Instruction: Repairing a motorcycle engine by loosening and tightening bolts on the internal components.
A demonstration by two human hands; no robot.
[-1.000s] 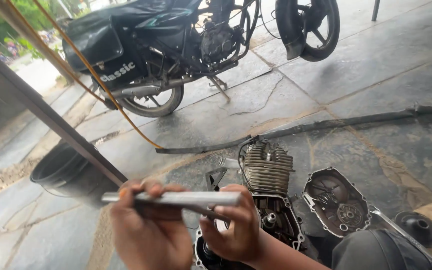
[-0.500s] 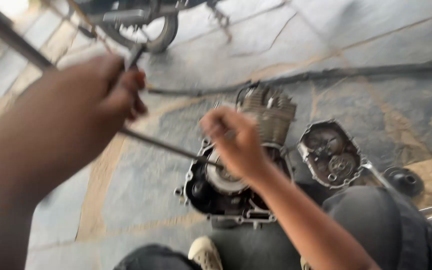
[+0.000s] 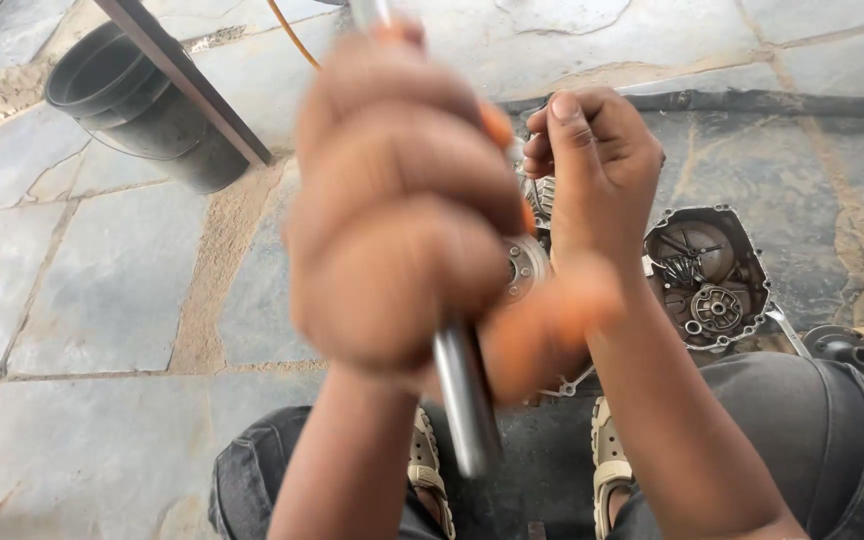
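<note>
Stone floor (image 3: 102,290), slabs with sandy joints; we crouch over an engine case.

Left hand (image 3: 402,200), blurred at frame centre, fingers clenched around a metal rod (image 3: 464,400) running top to bottom. Right hand (image 3: 592,160), fingers pinched on something small we cannot make out, above the engine case (image 3: 527,268). Clutch cover (image 3: 704,275) lies right; black bucket (image 3: 132,95) upper left.

Bucket (image 3: 132,105) far left; engine cover (image 3: 707,275) right.

The left hand (image 3: 402,200) grips a metal rod (image 3: 464,400) above the engine (image 3: 527,270); the right hand (image 3: 597,160) pinches something small there.
</note>
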